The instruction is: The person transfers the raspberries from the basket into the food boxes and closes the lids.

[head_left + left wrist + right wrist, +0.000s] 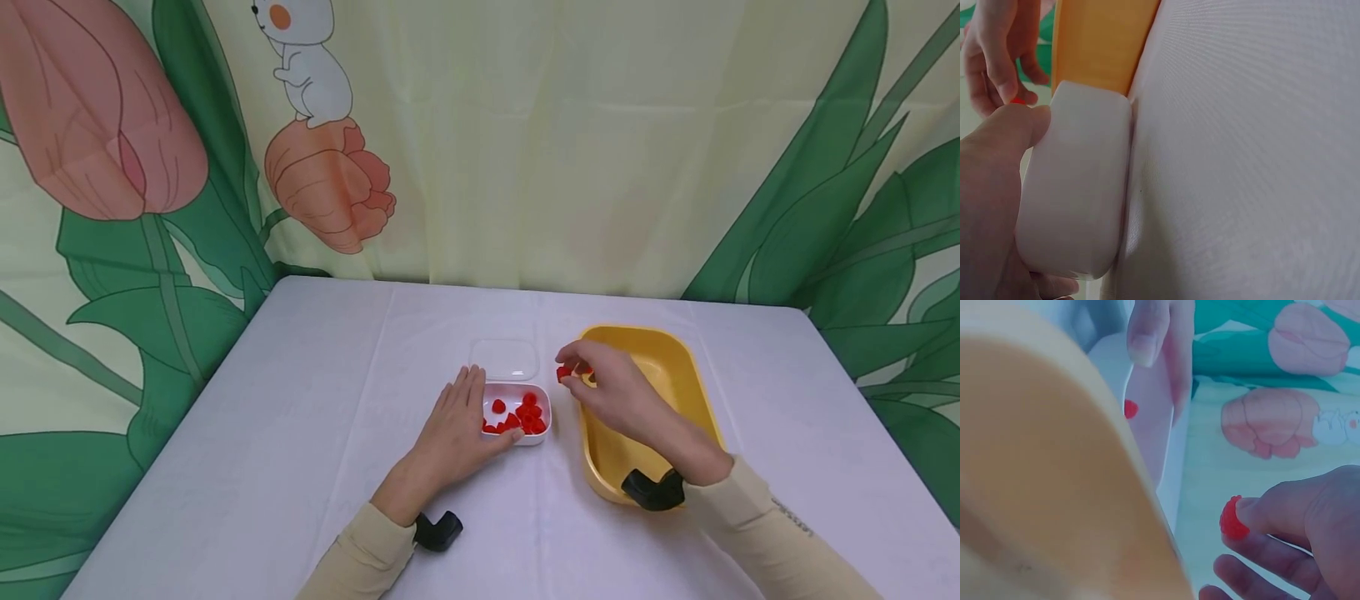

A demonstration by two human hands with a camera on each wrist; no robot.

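Between thumb and fingertip, my right hand [618,387] pinches a red raspberry [1233,519], held over the left rim of the yellow tray [705,408]. More red shows by the fingers in the head view. My left hand [453,425] grips a small white box [1075,181], fingers along its left side and thumb at the near rim. Several red raspberries [529,412] lie in that box, mostly toward its right and near side; the hand covers part of it. The box sits on the table just left of the tray.
A clear plastic lid [504,359] lies right behind the white box. White cloth covers the table [300,375], and a curtain [562,167] printed with flowers and leaves hangs behind its far edge.
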